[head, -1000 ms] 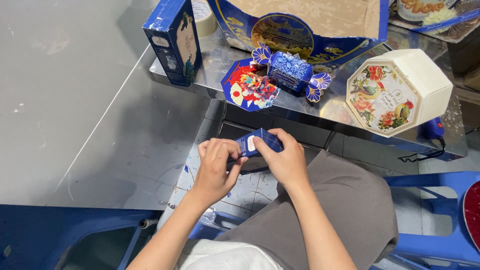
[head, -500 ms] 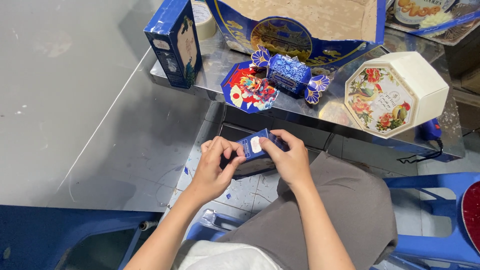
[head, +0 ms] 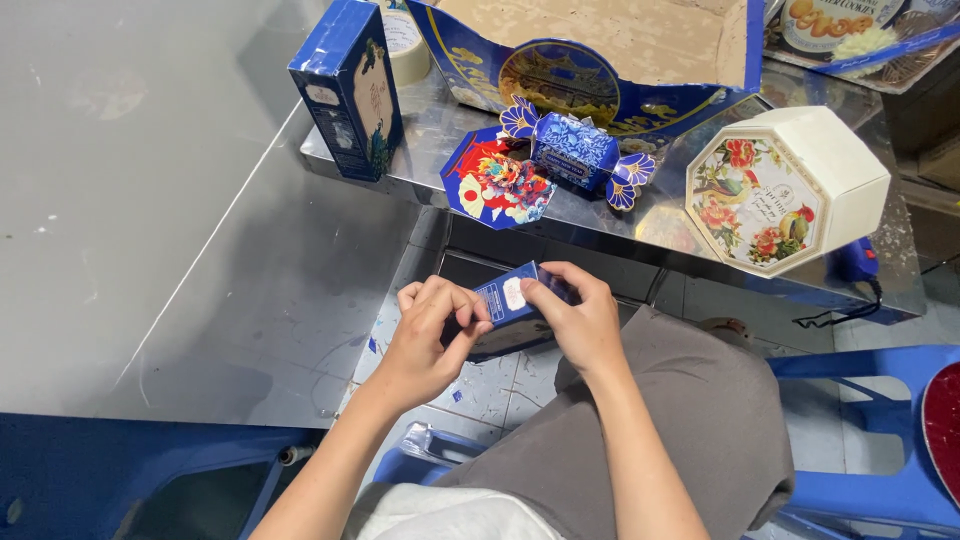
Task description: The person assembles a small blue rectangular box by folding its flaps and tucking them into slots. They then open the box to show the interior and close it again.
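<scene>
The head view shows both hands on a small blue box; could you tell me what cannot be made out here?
- Small blue box: its near end and underside are covered by the left hand and right hand, so neither hand's grip nor any open flap shows.
- Large blue carton: cut off by the top edge.
- Red object: cut off by the right edge; its kind is unclear.
</scene>
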